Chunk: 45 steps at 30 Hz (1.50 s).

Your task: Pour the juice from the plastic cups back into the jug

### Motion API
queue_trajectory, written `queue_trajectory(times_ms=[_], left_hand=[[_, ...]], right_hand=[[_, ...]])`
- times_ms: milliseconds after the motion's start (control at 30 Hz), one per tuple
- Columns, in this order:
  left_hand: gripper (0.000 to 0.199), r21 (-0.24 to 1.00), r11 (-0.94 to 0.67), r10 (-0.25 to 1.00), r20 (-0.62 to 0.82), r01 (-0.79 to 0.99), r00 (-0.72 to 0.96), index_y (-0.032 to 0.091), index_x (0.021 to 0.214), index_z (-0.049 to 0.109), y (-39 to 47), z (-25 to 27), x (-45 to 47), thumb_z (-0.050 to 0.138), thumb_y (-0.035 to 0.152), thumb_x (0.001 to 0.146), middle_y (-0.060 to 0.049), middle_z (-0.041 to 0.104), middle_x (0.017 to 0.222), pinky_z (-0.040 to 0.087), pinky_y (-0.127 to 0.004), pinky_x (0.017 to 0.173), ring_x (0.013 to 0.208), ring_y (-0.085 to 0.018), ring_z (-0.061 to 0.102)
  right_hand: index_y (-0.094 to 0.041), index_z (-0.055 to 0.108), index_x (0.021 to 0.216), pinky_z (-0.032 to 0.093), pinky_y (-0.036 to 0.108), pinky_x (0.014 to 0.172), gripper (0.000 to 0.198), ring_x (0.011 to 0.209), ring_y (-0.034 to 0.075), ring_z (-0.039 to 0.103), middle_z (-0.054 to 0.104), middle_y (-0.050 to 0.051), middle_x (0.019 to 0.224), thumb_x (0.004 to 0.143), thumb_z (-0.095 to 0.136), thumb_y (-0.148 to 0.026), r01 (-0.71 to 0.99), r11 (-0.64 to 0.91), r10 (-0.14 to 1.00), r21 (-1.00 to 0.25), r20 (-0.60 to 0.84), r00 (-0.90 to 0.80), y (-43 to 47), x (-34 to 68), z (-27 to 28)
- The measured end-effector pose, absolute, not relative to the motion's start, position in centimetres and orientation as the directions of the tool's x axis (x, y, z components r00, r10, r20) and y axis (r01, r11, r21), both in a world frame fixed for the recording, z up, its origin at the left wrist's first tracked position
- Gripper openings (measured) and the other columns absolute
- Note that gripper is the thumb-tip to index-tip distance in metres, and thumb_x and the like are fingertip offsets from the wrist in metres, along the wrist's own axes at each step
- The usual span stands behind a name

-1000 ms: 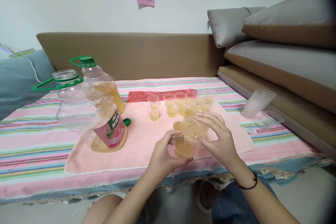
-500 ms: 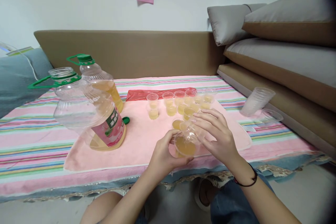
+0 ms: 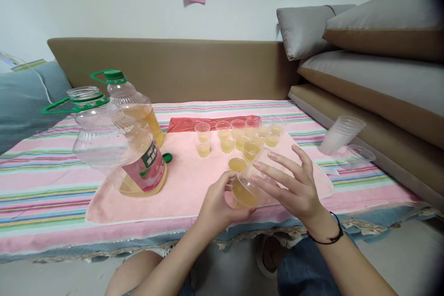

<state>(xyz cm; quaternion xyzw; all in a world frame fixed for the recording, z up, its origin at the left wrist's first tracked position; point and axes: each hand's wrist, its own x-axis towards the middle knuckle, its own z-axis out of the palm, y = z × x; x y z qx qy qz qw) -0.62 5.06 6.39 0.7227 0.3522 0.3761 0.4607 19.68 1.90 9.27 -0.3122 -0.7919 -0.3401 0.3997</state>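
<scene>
My left hand [image 3: 215,202] is wrapped round a clear plastic cup [image 3: 244,195] of yellow juice near the table's front edge. Over its rim, my right hand [image 3: 297,190] holds a second clear plastic cup [image 3: 261,157], tipped steeply with its mouth towards the first. The right fingers partly cover this tipped cup, and I cannot tell how much liquid is left in it. Just behind, another juice cup [image 3: 237,164] stands upright, with a taller-looking cup [image 3: 251,149] beside it. Several more cups with juice [image 3: 226,138] stand in rows farther back.
An uncapped big bottle [image 3: 142,166] with little juice stands at left, a capped bottle [image 3: 149,118] behind it. A green cap [image 3: 167,157] lies beside them. Stacked cups [image 3: 342,135] lean at right near cushions [image 3: 374,69]. A red plastic bag [image 3: 187,124] lies behind the cups.
My right hand has tipped its cup further over, bottom raised, and its fingers have spread a little. The stream of juice seen before no longer shows. My left hand stays put.
</scene>
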Motion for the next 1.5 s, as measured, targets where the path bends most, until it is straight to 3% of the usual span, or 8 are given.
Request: queue_trajectory(times_ms=[167,700,800,933,1100,1267,1367,1500], left_hand=[[0.055,0.930,-0.336,0.852,0.234,0.146,0.469,0.021,0.109,0.059,4.9,6.4,-0.6,0.081,0.026,0.059,-0.002,0.072,0.107,0.050,-0.033,0.087,0.097,-0.020,0.066],[0.061,0.922,-0.349,0.870,0.252,0.168,0.424,0.020,0.111,0.056,5.1,6.1,-0.6,0.081,0.031,0.056,-0.006,0.071,0.108,0.052,-0.035,0.087,0.099,-0.022,0.067],[0.060,0.920,-0.345,0.876,0.245,0.186,0.415,0.019,0.111,0.057,5.1,6.5,-0.7,0.080,0.031,0.056,-0.006,0.071,0.107,0.052,-0.035,0.087,0.097,-0.022,0.067],[0.057,0.914,-0.342,0.882,0.232,0.220,0.410,0.020,0.111,0.059,5.0,6.9,-1.0,0.079,0.031,0.059,-0.006,0.071,0.110,0.053,-0.035,0.087,0.099,-0.022,0.068],[0.054,0.895,-0.371,0.886,0.259,0.250,0.384,0.021,0.110,0.060,5.4,6.6,-1.2,0.078,0.034,0.060,-0.007,0.072,0.111,0.055,-0.037,0.089,0.103,-0.024,0.069],[0.051,0.847,-0.450,0.866,0.336,0.285,0.369,0.022,0.110,0.061,6.2,5.9,-1.5,0.078,0.036,0.063,-0.008,0.074,0.112,0.059,-0.037,0.087,0.105,-0.026,0.071],[0.050,0.824,-0.482,0.850,0.356,0.299,0.389,0.022,0.112,0.062,6.3,5.6,-1.6,0.078,0.035,0.066,-0.007,0.074,0.112,0.060,-0.035,0.086,0.104,-0.026,0.072],[0.049,0.837,-0.459,0.874,0.364,0.299,0.321,0.023,0.112,0.062,5.5,5.2,-1.2,0.076,0.040,0.068,-0.006,0.074,0.112,0.059,-0.035,0.089,0.106,-0.027,0.071]], right_hand=[[-0.023,0.068,0.111,0.026,0.053,0.124,0.031,0.137,0.018,0.049,0.076,0.000,0.110,0.089,0.066,-0.002,0.758,0.567,0.204,0.323,0.836,-0.509,1.9,19.8,9.2],[-0.026,0.064,0.119,0.030,0.058,0.119,0.044,0.128,0.025,0.055,0.071,0.005,0.122,0.086,0.057,0.003,0.826,0.542,0.317,0.157,0.871,-0.374,2.9,21.7,8.1],[-0.026,0.059,0.129,0.035,0.060,0.115,0.044,0.125,0.028,0.057,0.068,0.008,0.128,0.088,0.063,-0.009,0.849,0.528,0.416,0.016,0.866,-0.275,3.4,22.2,7.4],[-0.027,0.057,0.132,0.047,0.055,0.105,0.053,0.122,0.030,0.059,0.063,0.012,0.131,0.082,0.076,-0.030,0.818,0.464,0.560,-0.340,0.828,0.026,4.4,24.0,6.3],[-0.024,0.053,0.132,0.051,0.051,0.102,0.072,0.110,0.027,0.066,0.064,0.009,0.120,0.069,0.086,-0.037,0.533,0.421,0.592,-0.734,0.668,0.452,5.0,28.8,5.4],[-0.019,0.060,0.107,0.042,0.053,0.108,0.059,0.117,0.029,0.062,0.068,0.011,0.117,0.060,0.087,-0.043,0.473,0.309,0.385,-0.825,0.563,0.732,4.1,36.7,5.2],[-0.017,0.063,0.106,0.042,0.051,0.107,0.060,0.115,0.030,0.061,0.067,0.013,0.117,0.058,0.085,-0.048,0.503,0.218,0.263,-0.836,0.547,0.795,3.7,42.1,4.9],[-0.017,0.065,0.109,0.043,0.050,0.107,0.069,0.119,0.033,0.059,0.067,0.015,0.121,0.054,0.081,-0.057,0.470,0.060,0.248,-0.881,0.469,0.848,3.9,47.9,3.9]])
